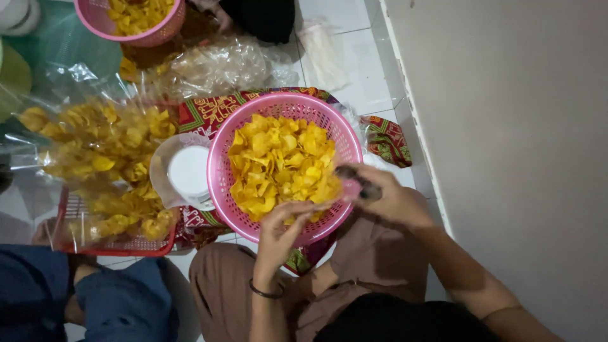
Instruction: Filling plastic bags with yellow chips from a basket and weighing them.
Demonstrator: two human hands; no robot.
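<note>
The pink basket (223,152) is looking like glossy perforated plastic; the chips (282,164) are showing rough and matt; the floor (354,69) is gleaming, smooth white tile.
</note>
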